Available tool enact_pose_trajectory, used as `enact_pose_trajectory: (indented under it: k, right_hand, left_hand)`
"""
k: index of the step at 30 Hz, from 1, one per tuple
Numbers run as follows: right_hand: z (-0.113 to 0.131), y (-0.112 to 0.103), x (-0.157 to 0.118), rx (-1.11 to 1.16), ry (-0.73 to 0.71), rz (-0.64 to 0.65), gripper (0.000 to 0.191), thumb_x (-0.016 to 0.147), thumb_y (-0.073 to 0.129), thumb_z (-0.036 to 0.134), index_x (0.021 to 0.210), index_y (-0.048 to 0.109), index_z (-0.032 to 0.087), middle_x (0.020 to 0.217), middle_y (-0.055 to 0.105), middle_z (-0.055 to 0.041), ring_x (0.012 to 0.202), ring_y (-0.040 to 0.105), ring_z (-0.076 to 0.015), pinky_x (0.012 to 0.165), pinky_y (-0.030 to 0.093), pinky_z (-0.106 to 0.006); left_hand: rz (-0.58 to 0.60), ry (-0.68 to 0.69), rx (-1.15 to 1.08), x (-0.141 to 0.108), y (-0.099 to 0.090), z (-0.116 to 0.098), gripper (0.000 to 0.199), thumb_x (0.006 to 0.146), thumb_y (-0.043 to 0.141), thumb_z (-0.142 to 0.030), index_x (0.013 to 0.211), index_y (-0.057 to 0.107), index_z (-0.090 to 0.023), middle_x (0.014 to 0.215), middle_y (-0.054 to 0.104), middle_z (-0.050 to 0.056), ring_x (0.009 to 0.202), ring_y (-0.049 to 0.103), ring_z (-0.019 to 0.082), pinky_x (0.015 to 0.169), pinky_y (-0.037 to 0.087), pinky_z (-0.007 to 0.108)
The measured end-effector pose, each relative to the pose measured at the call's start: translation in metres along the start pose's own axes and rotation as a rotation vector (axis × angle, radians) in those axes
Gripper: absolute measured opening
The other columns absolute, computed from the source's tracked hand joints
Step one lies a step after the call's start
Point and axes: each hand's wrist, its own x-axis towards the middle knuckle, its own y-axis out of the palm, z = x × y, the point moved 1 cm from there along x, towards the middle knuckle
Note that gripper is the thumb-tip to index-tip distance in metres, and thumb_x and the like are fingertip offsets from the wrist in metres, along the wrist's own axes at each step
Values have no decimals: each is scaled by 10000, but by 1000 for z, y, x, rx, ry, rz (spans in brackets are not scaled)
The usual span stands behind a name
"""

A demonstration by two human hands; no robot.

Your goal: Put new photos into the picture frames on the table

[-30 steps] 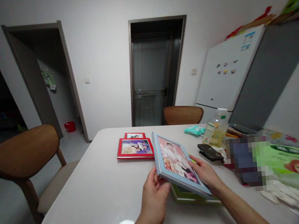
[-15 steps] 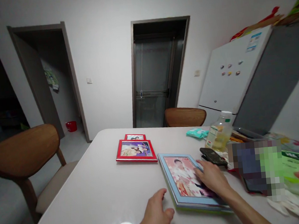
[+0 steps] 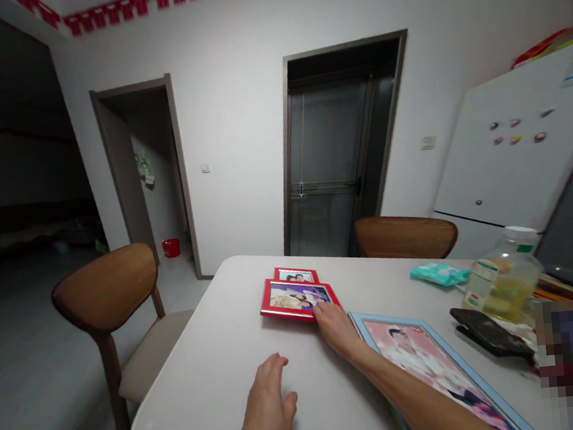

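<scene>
My right hand (image 3: 335, 326) reaches forward across the white table (image 3: 220, 375) and its fingertips touch the near right corner of a red picture frame (image 3: 296, 299). That frame lies flat on top of a smaller red frame (image 3: 295, 275) behind it. My left hand (image 3: 265, 404) rests palm down on the table with fingers apart and holds nothing. A blue picture frame (image 3: 433, 366) lies flat under my right forearm, to the right of both hands.
Two wooden chairs stand by the table, one on the left (image 3: 110, 298), one at the far side (image 3: 405, 235). On the right lie a teal packet (image 3: 437, 273), a plastic bottle (image 3: 503, 277) and a black object (image 3: 492, 340). A white fridge (image 3: 517, 161) stands behind.
The blue frame went from tilted up in both hands to lying flat. My right hand left it and moved forward to the red frame. My left hand let go and rests on the table.
</scene>
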Motion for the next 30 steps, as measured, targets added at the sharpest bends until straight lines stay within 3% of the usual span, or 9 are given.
enact_pose_trajectory:
  k: [6, 8, 10, 13, 15, 17, 21, 25, 30]
  right_hand:
    - [12, -75, -17, -63, -107, -59, 201, 744, 391, 109, 826, 566, 168, 878, 570, -95, 850, 454, -211, 771, 243, -336]
    - [15, -105, -22, -85, -153, -131, 146, 720, 435, 132, 761, 572, 166, 793, 576, -79, 796, 455, -201, 775, 240, -343]
    - [19, -129, -23, -78, -197, -259, 118, 710, 467, 155, 749, 577, 172, 760, 582, -59, 810, 456, -201, 828, 224, -365]
    - [25, -145, -19, -29, -179, -476, 198, 719, 476, 169, 890, 571, 195, 985, 565, -68, 998, 409, -235, 913, 174, -426]
    - [32, -139, -16, 37, -123, -540, 301, 718, 478, 179, 1015, 527, 191, 1168, 464, -97, 1100, 343, -256, 920, 204, -443]
    - [42, -121, -18, 147, -66, -508, 385, 714, 481, 198, 1097, 477, 160, 1240, 388, -129, 1130, 326, -260, 907, 266, -432]
    - [67, -74, -43, 398, -39, -255, 357, 742, 437, 215, 1088, 497, 150, 1211, 425, -125, 1104, 386, -226, 902, 332, -390]
    - [84, -35, -80, 521, -28, 30, 294, 744, 429, 193, 996, 575, 151, 1108, 525, -117, 1021, 465, -210, 886, 360, -363]
    - [82, -13, -97, 560, 35, 89, 355, 696, 409, 89, 1011, 566, 137, 1124, 515, -117, 1054, 442, -199, 915, 335, -350]
  left_hand:
    - [-287, 151, 174, 20, -40, -22, 627, 621, 499, 1, 1208, 369, -178, 1343, 292, 100, 1237, 209, 255, 1006, 143, 465]
    - [-270, 113, 95, 25, -55, -33, 534, 637, 504, -18, 1137, 446, -195, 1245, 437, 87, 1162, 344, 251, 964, 236, 427]
    - [-225, 63, 20, 25, -67, -41, 340, 686, 488, -72, 993, 538, -207, 1005, 599, 59, 954, 521, 228, 834, 370, 361]
    - [-206, -1, -70, 14, -75, -46, 154, 755, 458, -187, 858, 566, -226, 745, 627, 0, 694, 571, 178, 647, 413, 276]
    - [-203, -60, -157, 3, -72, -42, 132, 775, 440, -244, 820, 561, -216, 688, 612, -16, 629, 559, 156, 577, 403, 235]
    - [-202, -127, -236, -10, -64, -33, 172, 790, 404, -274, 792, 557, -195, 658, 607, -17, 591, 554, 144, 528, 395, 212]
    - [-215, -248, -317, -37, -47, -5, 286, 807, 341, -339, 780, 557, -153, 650, 621, 8, 589, 570, 158, 504, 405, 213]
    - [-210, -332, -348, -59, -46, 19, 316, 795, 350, -372, 762, 564, -142, 651, 628, 30, 616, 585, 187, 539, 426, 242]
    - [-157, -363, -182, -82, -52, 30, 253, 765, 410, -293, 959, 530, -184, 861, 625, 45, 810, 581, 207, 704, 431, 293]
